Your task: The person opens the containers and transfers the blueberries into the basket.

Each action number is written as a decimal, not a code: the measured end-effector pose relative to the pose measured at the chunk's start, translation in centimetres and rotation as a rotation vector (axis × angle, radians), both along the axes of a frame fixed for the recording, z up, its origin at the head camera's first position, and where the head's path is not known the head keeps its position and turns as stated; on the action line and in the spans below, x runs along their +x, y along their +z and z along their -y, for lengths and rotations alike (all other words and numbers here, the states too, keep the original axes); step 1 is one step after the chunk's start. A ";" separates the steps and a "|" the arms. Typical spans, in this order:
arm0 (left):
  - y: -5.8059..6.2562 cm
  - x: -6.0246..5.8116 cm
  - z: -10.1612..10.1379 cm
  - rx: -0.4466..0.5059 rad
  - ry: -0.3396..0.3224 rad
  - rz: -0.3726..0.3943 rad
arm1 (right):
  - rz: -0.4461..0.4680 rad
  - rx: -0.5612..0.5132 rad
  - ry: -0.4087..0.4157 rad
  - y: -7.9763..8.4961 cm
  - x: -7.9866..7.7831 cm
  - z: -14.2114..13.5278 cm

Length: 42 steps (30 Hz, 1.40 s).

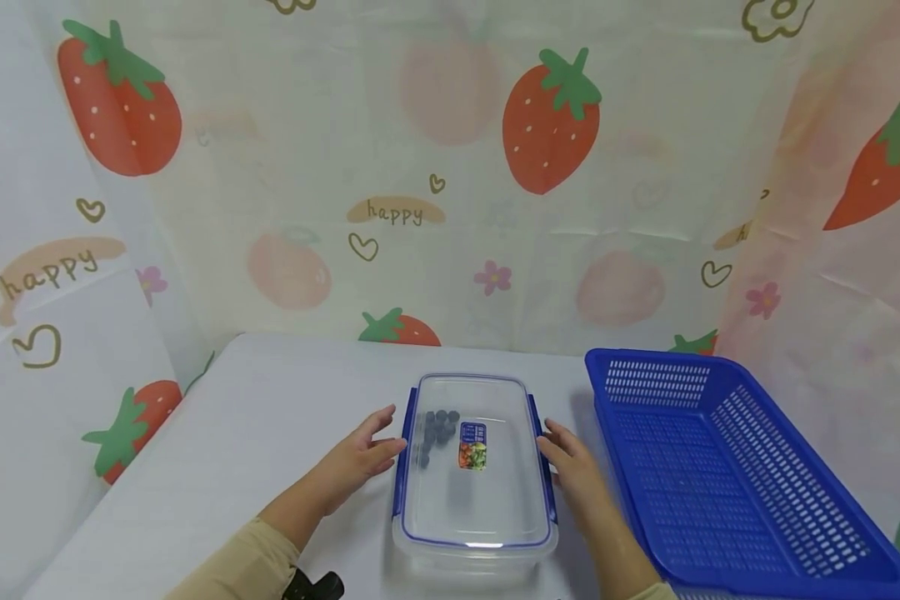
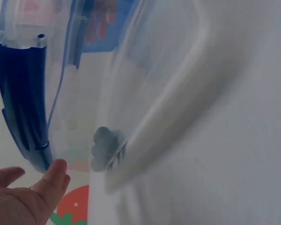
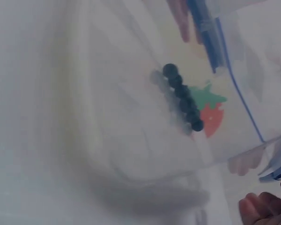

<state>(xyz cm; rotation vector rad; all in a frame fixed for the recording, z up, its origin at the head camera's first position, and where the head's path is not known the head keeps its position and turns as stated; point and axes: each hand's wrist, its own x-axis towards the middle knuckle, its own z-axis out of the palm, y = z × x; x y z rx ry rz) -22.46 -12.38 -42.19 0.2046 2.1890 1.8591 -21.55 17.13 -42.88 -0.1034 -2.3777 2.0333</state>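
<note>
A clear plastic food storage container [image 1: 487, 508] with a lid edged in blue stands on the white table between my hands. Dark round blueberries [image 1: 440, 427] lie inside, toward its back left; the right wrist view shows the blueberries [image 3: 183, 98] through the clear wall. My left hand [image 1: 356, 458] is at the left side, fingers loosely extended, fingertips right at the blue side latch [image 2: 23, 89]. At the opposite side is my right hand [image 1: 581, 479], its fingers lightly bent beside the right latch [image 1: 543, 458]. A fruit-picture label [image 1: 472, 446] is on the lid.
A large blue perforated plastic basket [image 1: 720, 467] stands to the right, close to my right forearm. Strawberry-printed cloth [image 1: 457, 167] hangs behind and at both sides of the table [image 1: 285, 400]. A small black object [image 1: 315, 586] lies by my left sleeve.
</note>
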 end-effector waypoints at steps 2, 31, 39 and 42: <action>-0.5 -0.1 -0.2 0.016 -0.009 -0.006 | -0.030 0.000 -0.005 -0.5 -0.1 0.2; -1.6 -1.2 0.0 -0.009 0.129 -0.073 | -0.065 0.010 -0.051 -1.4 -0.6 1.5; -1.6 -1.4 0.4 -0.076 0.148 -0.036 | -0.061 0.004 -0.033 -1.3 -0.9 1.7; -1.5 -1.5 0.3 -0.094 0.155 -0.037 | -0.056 0.010 -0.031 -1.3 -0.9 1.8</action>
